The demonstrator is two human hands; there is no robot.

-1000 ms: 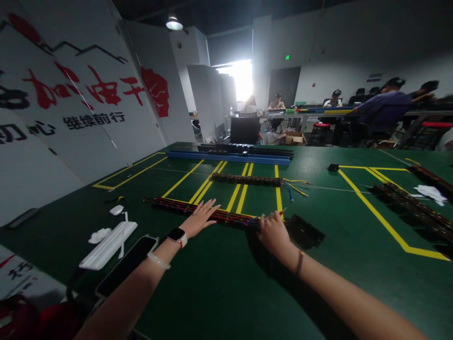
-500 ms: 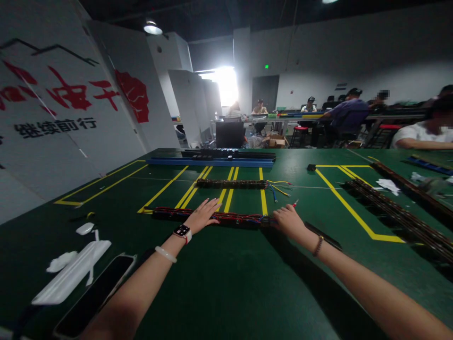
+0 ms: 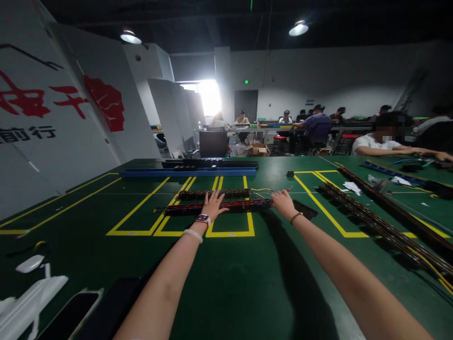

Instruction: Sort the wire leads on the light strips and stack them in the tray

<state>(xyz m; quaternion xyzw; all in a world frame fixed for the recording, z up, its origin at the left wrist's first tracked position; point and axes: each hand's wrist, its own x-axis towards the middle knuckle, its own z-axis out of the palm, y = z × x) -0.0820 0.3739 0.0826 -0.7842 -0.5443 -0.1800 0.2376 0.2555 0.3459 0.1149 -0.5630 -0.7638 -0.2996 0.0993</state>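
Observation:
A long dark strip bundled with red and blue wires (image 3: 179,208) lies crosswise on the green table (image 3: 233,278). My left hand (image 3: 212,208) rests on its middle, palm down with fingers spread. At its right end my right hand (image 3: 284,204) is closed around the end wires, and a small red-tipped wire end pokes out above the fingers. Just beyond lies a similar dark strip (image 3: 235,193), close alongside, with yellow and blue leads (image 3: 261,190) fanning from its right end. My fingers hide the exact grip.
Yellow tape lines (image 3: 184,233) mark the table. Blue rails (image 3: 191,173) lie along the far edge. Long dark bundles (image 3: 357,212) lie at right, near crumpled white paper (image 3: 352,187). A phone-like dark item (image 3: 72,314) and white plastic pieces (image 3: 33,302) lie front left. A person (image 3: 378,141) sits at the right.
Both hands have moved the wired strip away from me, up close to the farther strip. The view has turned right and tilted up slightly. The left hand's fingers are spread wider.

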